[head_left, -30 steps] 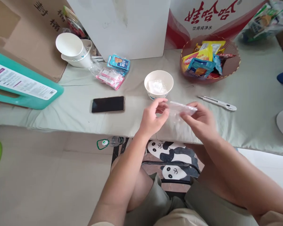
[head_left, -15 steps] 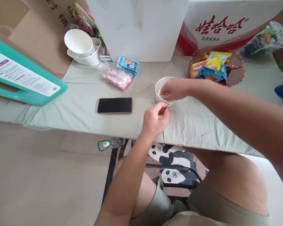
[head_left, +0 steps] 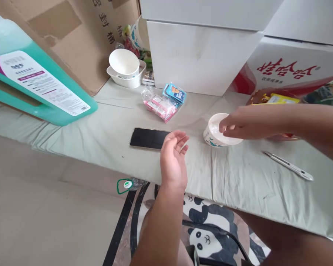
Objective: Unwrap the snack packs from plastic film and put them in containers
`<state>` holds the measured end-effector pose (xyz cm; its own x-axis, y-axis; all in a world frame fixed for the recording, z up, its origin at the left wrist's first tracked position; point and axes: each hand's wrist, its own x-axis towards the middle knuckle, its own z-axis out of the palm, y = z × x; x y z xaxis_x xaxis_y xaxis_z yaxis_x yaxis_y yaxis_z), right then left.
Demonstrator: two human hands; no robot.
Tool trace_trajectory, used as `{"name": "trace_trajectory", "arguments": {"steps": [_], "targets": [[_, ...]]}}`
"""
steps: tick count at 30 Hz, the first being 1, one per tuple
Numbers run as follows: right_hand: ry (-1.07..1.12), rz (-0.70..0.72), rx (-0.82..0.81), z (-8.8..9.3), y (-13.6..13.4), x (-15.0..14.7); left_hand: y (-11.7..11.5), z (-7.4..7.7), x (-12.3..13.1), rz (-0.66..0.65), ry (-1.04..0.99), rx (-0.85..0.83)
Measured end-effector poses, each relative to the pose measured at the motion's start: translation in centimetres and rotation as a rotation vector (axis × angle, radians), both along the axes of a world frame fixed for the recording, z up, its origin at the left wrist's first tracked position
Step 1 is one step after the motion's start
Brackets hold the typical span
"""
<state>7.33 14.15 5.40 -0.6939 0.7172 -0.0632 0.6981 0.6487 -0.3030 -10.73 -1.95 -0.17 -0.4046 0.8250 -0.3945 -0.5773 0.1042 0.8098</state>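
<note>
My left hand is raised beside the right end of a black phone. Its fingers are apart, slightly bent, and hold nothing. My right hand reaches over the right side of a white paper bowl with a blue-green print. Those fingers are curled together above the opening, and what is between them, if anything, is hidden. Something clear, like thin plastic, shows inside the bowl. To the right, below my right forearm, lies a white utility knife.
Snack packets lie behind the phone. Stacked white bowls stand by a cardboard box. White boxes line the back. A green jug stands left. My forearm partly covers a snack basket. A bottle is below the edge.
My left hand has moved left from the bowl and opened. My right hand has lifted somewhat out of the bowl. The view has shifted, and the utility knife shows now.
</note>
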Motion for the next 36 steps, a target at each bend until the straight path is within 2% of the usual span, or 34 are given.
{"name": "trace_trajectory", "arguments": {"steps": [1, 2, 4, 7, 10, 14, 16, 18, 20, 22, 24, 26, 29, 31, 33, 36], "targets": [[-0.132, 0.103, -0.115, 1.0, 0.5, -0.7, 0.2, 0.2, -0.5, 0.028, -0.077, -0.016], [-0.148, 0.13, -0.129, 1.6, 1.1, -1.9, 0.4, 0.4, -0.9, 0.047, -0.141, -0.033], [-0.064, 0.069, -0.028, 1.7, 2.9, -5.4, 0.9, 0.8, -1.2, 0.056, -0.233, -0.066], [-0.026, 0.007, 0.096, -0.9, 6.5, -11.4, 1.3, 0.8, -0.9, 0.029, -0.285, -0.102], [-0.077, -0.017, 0.069, -4.2, 9.7, -15.7, 1.4, 0.3, -0.6, -0.057, -0.23, -0.108], [-0.133, -0.058, -0.016, -6.7, 11.4, -17.2, 1.2, -0.5, -1.1, -0.106, -0.153, -0.08], [-0.128, -0.073, -0.002, -7.0, 11.5, -16.5, 1.2, -0.7, -1.5, -0.091, -0.152, -0.09], [-0.097, -0.079, 0.013, -6.5, 11.0, -15.3, 1.1, -0.7, -1.7, -0.084, -0.153, -0.1], [-0.02, -0.088, 0.042, -5.2, 9.5, -13.6, 1.0, -0.7, -1.7, -0.074, -0.169, -0.089], [0.108, -0.116, 0.109, -3.3, 6.3, -11.5, 0.9, -0.5, -1.3, -0.077, -0.181, -0.041], [0.254, -0.141, 0.203, -1.5, 1.3, -9.0, 0.6, -0.2, -0.7, -0.128, -0.137, 0.054], [0.376, -0.119, 0.301, -0.6, -4.7, -6.0, 0.2, 0.0, 0.2, -0.265, -0.047, 0.209], [0.555, -0.036, 0.33, -1.8, -12.6, -1.2, -0.6, 0.1, 1.8, -0.566, 0.086, 0.385], [0.668, -0.106, 0.228, -3.4, -16.0, 1.8, -1.0, -0.3, 3.0, -0.677, 0.135, 0.385], [0.816, -0.241, 0.1, -5.0, -17.7, 4.4, -1.2, -0.9, 4.3, -0.702, 0.133, 0.346], [0.917, -0.382, -0.085, -6.5, -18.4, 7.1, -1.0, -1.6, 6.5, -0.741, 0.039, 0.3]]}}
